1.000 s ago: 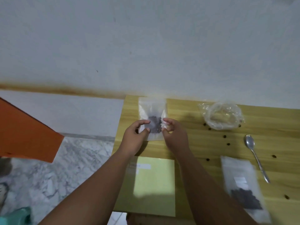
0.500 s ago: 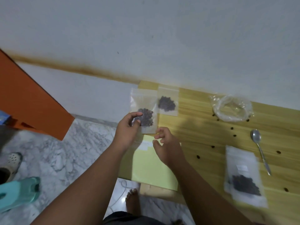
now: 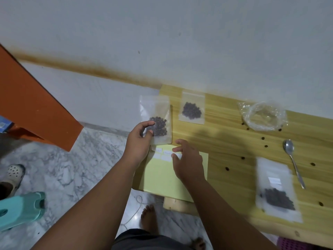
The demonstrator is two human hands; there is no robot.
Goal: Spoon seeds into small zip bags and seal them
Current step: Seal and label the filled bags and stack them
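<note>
Head view.

- Left hand (image 3: 138, 141): thumb and fingers (image 3: 148, 124) curled, pinching the small zip bag (image 3: 158, 121) at its lower left corner. The bag stands upright in the grip. Dark seeds (image 3: 159, 126) are bunched in its lower half and the top half is clear film. I cannot tell whether the zip strip is pressed shut.
- Right hand (image 3: 187, 159): fingers loosely spread, holding nothing. It hovers over the white labels (image 3: 162, 154) at the top of the yellow sheet (image 3: 162, 179). I cannot tell if it touches them.
- Handling, my read: the bag is light, thin, limp and slick, and the seed weight will swing it below a corner pinch. It is better taken on the top strip above the seeds, one hand at each end, so nothing spills when it is pressed along.
- The held bag hangs right at the desk (image 3: 225, 141) left edge, partly out over the floor (image 3: 72, 168) at 9 o'clock. Anything dropped here may go off the desk.
- A second filled bag (image 3: 192, 109) lies flat at 1 o'clock from the held one, near but apart.
- Open wood lies at 3 o'clock of my right hand, dotted with loose seeds (image 3: 227, 169).
- Farther out at 2 to 4 o'clock are crumpled clear plastic (image 3: 263, 116), a spoon (image 3: 292, 159) and a larger seed bag (image 3: 277, 192) with a label.
- The wall (image 3: 180, 42) closes off 12 o'clock.
</note>
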